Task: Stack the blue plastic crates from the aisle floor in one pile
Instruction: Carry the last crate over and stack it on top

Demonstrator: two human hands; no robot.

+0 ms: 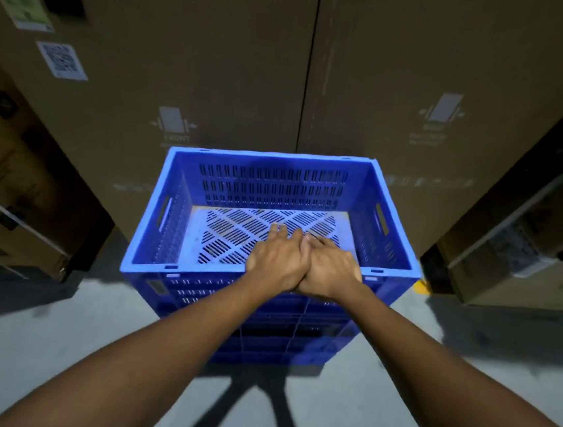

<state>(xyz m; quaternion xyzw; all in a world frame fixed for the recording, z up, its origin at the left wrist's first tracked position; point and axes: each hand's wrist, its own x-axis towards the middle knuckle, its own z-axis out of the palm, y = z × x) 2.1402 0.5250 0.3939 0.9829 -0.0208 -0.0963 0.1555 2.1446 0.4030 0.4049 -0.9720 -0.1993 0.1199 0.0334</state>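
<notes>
Head view, and the top crate (276, 182) sits square on the pile of blue crates (261, 335) beneath it, at the far edge of the aisle floor (54, 346), close to the cardboard boxes (218, 69). Left hand (274, 260) and right hand (331, 269) lie side by side, touching, on the crate's near rim; each grip is wide, fingers laid fairly flat over the edge, holding nothing. This looks like a seating press, so this crate seems placed. No loose crates show on the floor; whether any wait out of view, I can't tell.
</notes>
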